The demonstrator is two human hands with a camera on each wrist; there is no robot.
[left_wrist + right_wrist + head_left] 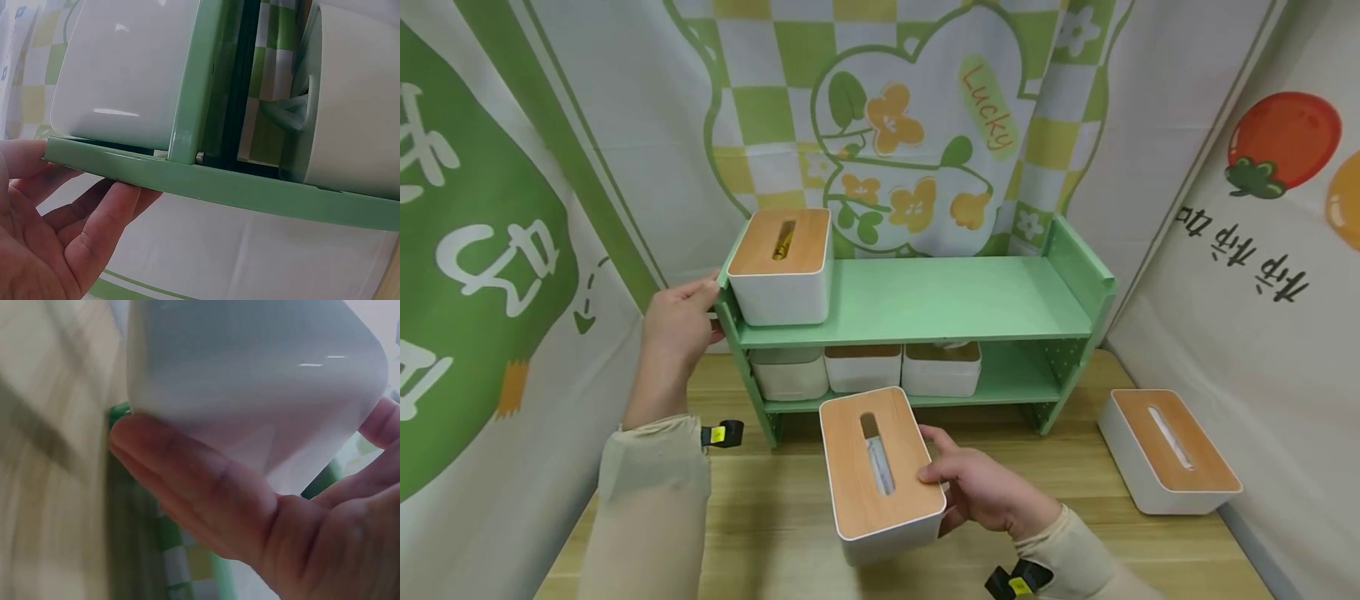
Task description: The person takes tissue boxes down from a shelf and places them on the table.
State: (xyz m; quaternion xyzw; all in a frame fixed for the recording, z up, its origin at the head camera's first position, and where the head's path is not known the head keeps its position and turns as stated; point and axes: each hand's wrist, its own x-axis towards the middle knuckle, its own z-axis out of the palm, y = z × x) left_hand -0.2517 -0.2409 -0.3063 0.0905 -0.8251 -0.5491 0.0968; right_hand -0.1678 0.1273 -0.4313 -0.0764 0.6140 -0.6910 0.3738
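Note:
My right hand (988, 492) holds a white tissue box (887, 533) with a wood-look lid by its right side, thumb on the lid's edge. Something pale shows in the lid's slot. In the right wrist view the fingers (206, 481) lie along the white box wall. At the left end of a green two-tier shelf (955, 296), my left hand (679, 333) grips the top of the side panel (112, 159). Right beside it, a second tissue box (782, 296) sits on the upper tier, with something yellow in its slot.
On the lower tier stand a lidded cream box (788, 375), a white box (863, 372) and another white box (942, 372), side by side. A further tissue box (1172, 450) lies on the wooden table (760, 533) at the right, near the printed curtain (1240, 333).

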